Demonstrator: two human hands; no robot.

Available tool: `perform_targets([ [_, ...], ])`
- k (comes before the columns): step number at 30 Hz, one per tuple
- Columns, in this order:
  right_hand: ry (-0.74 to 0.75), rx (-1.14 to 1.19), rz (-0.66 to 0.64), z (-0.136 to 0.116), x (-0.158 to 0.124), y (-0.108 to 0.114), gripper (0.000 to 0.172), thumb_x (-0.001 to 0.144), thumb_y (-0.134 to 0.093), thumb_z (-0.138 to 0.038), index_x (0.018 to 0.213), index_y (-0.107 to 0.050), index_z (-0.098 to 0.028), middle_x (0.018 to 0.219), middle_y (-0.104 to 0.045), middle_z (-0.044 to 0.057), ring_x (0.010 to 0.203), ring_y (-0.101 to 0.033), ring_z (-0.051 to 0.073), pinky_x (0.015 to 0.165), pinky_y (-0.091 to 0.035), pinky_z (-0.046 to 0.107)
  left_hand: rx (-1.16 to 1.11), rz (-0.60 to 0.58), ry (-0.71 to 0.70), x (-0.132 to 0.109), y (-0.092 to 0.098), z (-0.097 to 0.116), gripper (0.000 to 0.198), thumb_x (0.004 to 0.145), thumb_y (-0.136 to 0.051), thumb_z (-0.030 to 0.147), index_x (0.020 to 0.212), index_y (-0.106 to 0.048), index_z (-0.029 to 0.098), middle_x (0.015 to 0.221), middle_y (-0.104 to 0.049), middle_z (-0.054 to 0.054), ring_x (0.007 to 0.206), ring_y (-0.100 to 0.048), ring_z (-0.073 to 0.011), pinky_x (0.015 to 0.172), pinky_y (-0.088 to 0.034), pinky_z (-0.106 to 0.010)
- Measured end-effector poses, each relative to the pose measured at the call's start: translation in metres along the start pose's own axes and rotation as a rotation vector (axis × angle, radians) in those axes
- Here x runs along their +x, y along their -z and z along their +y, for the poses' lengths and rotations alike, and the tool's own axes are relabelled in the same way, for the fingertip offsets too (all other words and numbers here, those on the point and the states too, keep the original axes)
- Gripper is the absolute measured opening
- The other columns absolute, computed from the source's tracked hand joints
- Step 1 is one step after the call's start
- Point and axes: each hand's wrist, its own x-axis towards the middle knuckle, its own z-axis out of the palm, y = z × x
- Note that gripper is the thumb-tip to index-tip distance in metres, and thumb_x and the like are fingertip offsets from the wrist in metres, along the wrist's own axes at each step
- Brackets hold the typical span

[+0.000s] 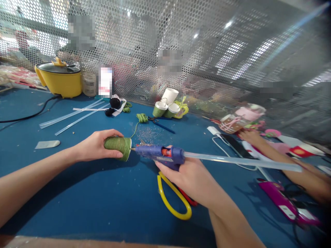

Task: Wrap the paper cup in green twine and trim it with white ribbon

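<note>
My left hand (94, 144) is closed round a paper cup wrapped in green string (119, 147), held on its side above the blue table (90, 196). My right hand (190, 177) grips a blue hot glue gun (161, 155), its nozzle touching the cup's rim. A long clear glue stick (243, 161) sticks out of the gun's back toward the right.
Yellow-handled scissors (173, 203) lie under my right hand. Spare glue sticks (74, 115), a yellow cooker (60, 78), wrapped cups (167, 106), green string (142, 118) and a phone (236, 146) sit farther back. Another person's arms (284, 162) reach in at right. A perforated metal screen (207, 51) bounds the table.
</note>
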Motion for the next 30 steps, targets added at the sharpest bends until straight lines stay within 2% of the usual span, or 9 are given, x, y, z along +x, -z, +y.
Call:
perform_targets([
  [5, -0.028, -0.01, -0.041, -0.0009, 0.0, 0.0012, 0.015, 0.077, -0.05, -0.031, 0.067, -0.055, -0.022, 0.062, -0.061, 0.0, 0.056, -0.055, 0.016, 0.054, -0.043, 0.028, 0.028, 0.019, -0.016, -0.0007, 0.0006, 0.0002, 0.05, 0.067, -0.063, 0.047, 0.107, -0.053, 0.018, 0.092, -0.062, -0.003, 0.076, -0.058, -0.018, 0.068, -0.046, -0.027],
  [13, -0.013, -0.017, 0.023, 0.0011, 0.0013, 0.0011, 0.015, 0.078, -0.05, -0.028, 0.076, -0.061, -0.019, 0.065, -0.064, 0.001, 0.057, -0.058, 0.016, 0.056, -0.045, 0.027, 0.078, 0.043, -0.11, -0.0011, 0.0025, 0.0011, 0.05, 0.067, -0.064, 0.046, 0.107, -0.054, 0.017, 0.099, -0.06, -0.005, 0.084, -0.057, -0.0196, 0.076, -0.046, -0.029],
  [16, -0.038, -0.023, 0.047, -0.0001, -0.001, 0.0029, 0.018, 0.078, -0.05, -0.032, 0.072, -0.061, -0.018, 0.061, -0.063, 0.0, 0.055, -0.057, 0.016, 0.055, -0.045, 0.026, 0.091, 0.044, -0.118, -0.0015, 0.003, -0.0001, 0.049, 0.067, -0.064, 0.047, 0.106, -0.054, 0.018, 0.098, -0.061, -0.004, 0.083, -0.058, -0.0195, 0.076, -0.046, -0.029],
  [21, 0.001, -0.016, 0.003, 0.0012, -0.003, 0.0027, 0.017, 0.078, -0.052, -0.032, 0.08, -0.064, -0.02, 0.076, -0.067, 0.0, 0.067, -0.061, 0.017, 0.061, -0.047, 0.026, 0.104, 0.042, -0.093, -0.0008, 0.0022, -0.0014, 0.049, 0.067, -0.063, 0.047, 0.106, -0.054, 0.018, 0.098, -0.061, -0.004, 0.082, -0.059, -0.0196, 0.075, -0.046, -0.03],
  [24, 0.007, -0.023, -0.014, 0.0026, -0.0012, 0.001, 0.017, 0.078, -0.051, -0.032, 0.079, -0.063, -0.019, 0.076, -0.067, 0.001, 0.068, -0.062, 0.018, 0.061, -0.048, 0.026, 0.1, 0.036, -0.096, -0.0003, 0.0015, -0.0009, 0.049, 0.067, -0.064, 0.045, 0.107, -0.053, 0.018, 0.098, -0.061, -0.004, 0.083, -0.059, -0.0199, 0.075, -0.046, -0.03],
  [30, 0.033, -0.056, 0.037, 0.0021, 0.0018, -0.0005, 0.017, 0.078, -0.05, -0.029, 0.079, -0.063, -0.018, 0.073, -0.067, 0.003, 0.067, -0.062, 0.019, 0.064, -0.048, 0.029, 0.093, 0.028, -0.14, -0.0011, 0.0018, -0.0014, 0.051, 0.067, -0.064, 0.047, 0.107, -0.053, 0.018, 0.101, -0.06, -0.005, 0.088, -0.058, -0.0205, 0.078, -0.046, -0.029],
])
